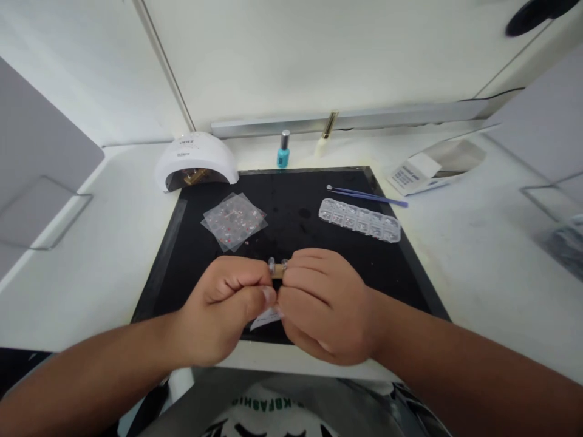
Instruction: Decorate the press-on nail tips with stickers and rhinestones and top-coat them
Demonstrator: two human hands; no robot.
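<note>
My left hand (228, 309) and my right hand (325, 306) meet over the near half of the black mat (296, 188). Both have curled fingers, thumb tips almost touching. Pinched between them is a small white packet (266, 317) with faint print; its corner sticks out below the thumbs, and the fingers cover the rest. Just past the knuckles, a tan strip (277, 271) with small clear pieces on it shows in the gap. I cannot make out whether the hands touch it.
Farther back are sticker sheets (234, 220), a clear compartment case (359, 220), blue tweezers (367, 195), a turquoise polish bottle (283, 155) and a gold-capped bottle (326, 135). A white nail lamp (198, 155) stands left, an opened white box (437, 167) right.
</note>
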